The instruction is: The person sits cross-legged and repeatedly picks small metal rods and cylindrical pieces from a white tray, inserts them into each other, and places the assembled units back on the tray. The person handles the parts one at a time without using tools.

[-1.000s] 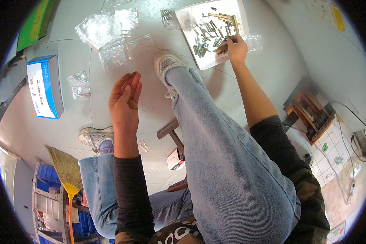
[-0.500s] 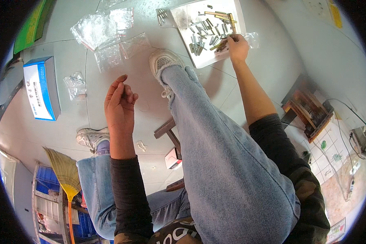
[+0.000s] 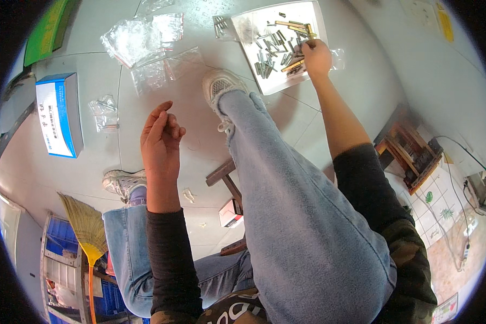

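My right hand (image 3: 317,58) reaches over the right side of a white shallow tray (image 3: 279,82). Its fingertips are pinched together among small metal pieces, and whatever is between them is hidden. Many short grey rods (image 3: 265,63) lie scattered in the tray, with longer brass-coloured strips (image 3: 292,25) towards its far right side. My left hand (image 3: 161,141) hovers over the floor with nothing visible in it; the index finger points forward and the other fingers curl loosely. A clear plastic bag (image 3: 337,59) lies beside the tray, just right of my right hand.
Clear plastic bags (image 3: 132,43) are heaped on the floor, and a small bag with metal pieces (image 3: 103,113) lies near a blue and white box (image 3: 59,116). My shoe (image 3: 221,85) stands left of the tray. A broom (image 3: 86,229) leans at the lower left.
My right hand has shifted slightly within the tray, and a long brass-coloured strip near its fingers lies differently. My left hand stays much the same.
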### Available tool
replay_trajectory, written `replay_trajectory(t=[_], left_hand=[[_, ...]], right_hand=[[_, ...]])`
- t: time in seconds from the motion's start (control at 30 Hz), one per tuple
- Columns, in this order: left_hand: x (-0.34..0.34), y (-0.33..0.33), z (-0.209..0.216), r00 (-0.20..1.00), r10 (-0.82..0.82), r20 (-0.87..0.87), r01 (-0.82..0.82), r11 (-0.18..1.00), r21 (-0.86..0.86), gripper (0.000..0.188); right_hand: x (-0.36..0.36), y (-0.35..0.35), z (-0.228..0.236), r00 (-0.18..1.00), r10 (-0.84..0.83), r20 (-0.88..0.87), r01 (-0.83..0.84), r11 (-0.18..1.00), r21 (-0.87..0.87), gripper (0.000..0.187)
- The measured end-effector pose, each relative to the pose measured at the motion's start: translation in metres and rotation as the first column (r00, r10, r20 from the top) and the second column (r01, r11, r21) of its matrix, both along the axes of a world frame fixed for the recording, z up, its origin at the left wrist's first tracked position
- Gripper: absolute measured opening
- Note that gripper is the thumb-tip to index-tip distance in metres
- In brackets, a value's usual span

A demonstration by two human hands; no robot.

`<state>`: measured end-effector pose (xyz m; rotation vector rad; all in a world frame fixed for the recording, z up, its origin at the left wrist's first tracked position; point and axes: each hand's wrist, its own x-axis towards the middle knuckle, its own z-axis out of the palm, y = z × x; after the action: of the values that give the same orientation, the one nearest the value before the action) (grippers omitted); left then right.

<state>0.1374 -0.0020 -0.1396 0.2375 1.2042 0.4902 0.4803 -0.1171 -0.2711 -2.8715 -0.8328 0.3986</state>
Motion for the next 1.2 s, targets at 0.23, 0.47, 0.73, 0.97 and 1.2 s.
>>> replay_trajectory(t=[0.23, 0.47, 0.73, 0.97, 1.2], left_hand=[[0.004, 0.0, -0.001, 0.999, 0.002, 0.052, -0.002, 1.0, 0.001, 0.023], [-0.001, -0.003, -0.004, 1.0, -0.015, 0.007, 0.015, 1.0, 0.0, 0.023], [0.009, 0.002, 0.0, 0.999, -0.045, 0.03, 0.044, 0.999, 0.006, 0.024], [0.036, 0.018, 0.031, 0.967, -0.254, -0.011, 0.249, 0.94, 0.233, 0.022], [0.033, 0.026, 0.08, 0.904, -0.287, -0.316, 0.419, 0.738, 0.529, 0.02]], right_hand=[[0.003, 0.003, -0.007, 0.995, 0.035, -0.097, -0.025, 0.994, 0.104, 0.021], [-0.001, 0.015, -0.008, 0.971, 0.039, -0.236, -0.046, 0.999, -0.023, 0.021], [-0.045, 0.03, 0.074, 0.419, 0.004, -0.908, 0.482, 0.846, 0.227, 0.019], [-0.1, 0.082, 0.146, -0.133, 0.286, -0.949, 0.59, 0.792, 0.156, 0.012], [-0.157, 0.103, 0.182, -0.227, 0.366, -0.903, 0.565, 0.804, 0.184, 0.011]])
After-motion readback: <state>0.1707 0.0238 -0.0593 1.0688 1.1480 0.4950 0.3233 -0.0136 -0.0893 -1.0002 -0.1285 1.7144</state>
